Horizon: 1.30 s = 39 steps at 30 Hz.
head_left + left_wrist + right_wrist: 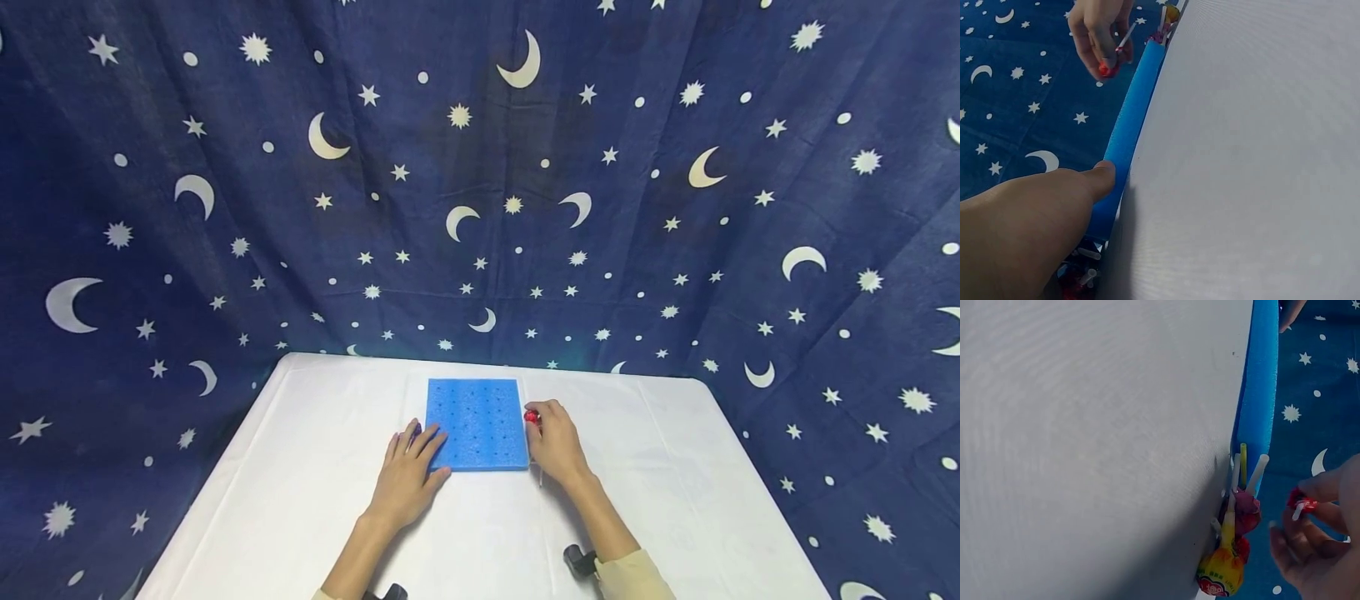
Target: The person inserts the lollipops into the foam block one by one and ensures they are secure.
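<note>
A blue foam board (480,425) with rows of small holes lies on the white table. My left hand (411,479) rests on its left side with fingers extended, the thumb along the near edge. My right hand (557,442) pinches a red-wrapped lollipop (1305,503) by its candy end, just beyond the board's right edge. In the right wrist view its short white stick points away from the fingers. Below that hand lie a yellow lollipop (1221,572) and a pink one (1247,515), sticks toward the board. Wrapped lollipops (1079,269) lie partly hidden beside my left hand.
The white tablecloth (300,500) surrounds the board. Behind the table hangs a dark blue curtain (420,317) with moons and stars. A black wrist mount (579,562) sits by the right forearm.
</note>
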Each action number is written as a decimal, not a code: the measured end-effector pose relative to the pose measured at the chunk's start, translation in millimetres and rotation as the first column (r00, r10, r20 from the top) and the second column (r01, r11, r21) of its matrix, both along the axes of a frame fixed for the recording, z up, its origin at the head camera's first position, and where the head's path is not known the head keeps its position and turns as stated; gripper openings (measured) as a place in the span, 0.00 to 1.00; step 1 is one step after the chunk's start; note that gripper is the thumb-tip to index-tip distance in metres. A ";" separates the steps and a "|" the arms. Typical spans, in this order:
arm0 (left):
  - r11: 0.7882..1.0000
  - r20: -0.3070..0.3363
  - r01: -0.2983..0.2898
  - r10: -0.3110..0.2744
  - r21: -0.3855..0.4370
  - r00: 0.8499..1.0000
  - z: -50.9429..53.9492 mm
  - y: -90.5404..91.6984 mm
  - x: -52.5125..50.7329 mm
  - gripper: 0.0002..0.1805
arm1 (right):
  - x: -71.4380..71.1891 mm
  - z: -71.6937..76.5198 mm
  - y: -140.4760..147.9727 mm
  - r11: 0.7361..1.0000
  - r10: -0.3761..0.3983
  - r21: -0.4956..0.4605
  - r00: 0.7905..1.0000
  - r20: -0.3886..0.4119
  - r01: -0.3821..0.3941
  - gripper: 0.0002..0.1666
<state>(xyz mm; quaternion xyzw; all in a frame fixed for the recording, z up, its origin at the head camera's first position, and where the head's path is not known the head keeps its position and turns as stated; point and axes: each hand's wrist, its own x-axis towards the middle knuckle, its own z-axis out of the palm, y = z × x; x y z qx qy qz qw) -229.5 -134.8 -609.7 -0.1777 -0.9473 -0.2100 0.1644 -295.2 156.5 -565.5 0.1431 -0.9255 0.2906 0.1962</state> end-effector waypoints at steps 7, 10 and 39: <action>1.000 0.002 0.001 -0.001 0.002 1.000 1.0 -0.4 0.2 0.32 | -2.6 4.9 -5.7 0.990 -0.014 -0.139 0.999 -0.030 0.010 0.16; 1.000 0.010 0.003 -0.003 0.002 1.000 0.7 -0.6 -0.3 0.32 | -4.1 7.2 -8.0 0.986 -0.023 -0.163 0.999 -0.036 0.017 0.16; 1.000 0.014 0.012 -0.012 0.016 1.000 0.4 -0.7 0.1 0.32 | -23.4 19.9 -23.7 0.978 -0.025 -0.209 0.998 -0.052 0.014 0.17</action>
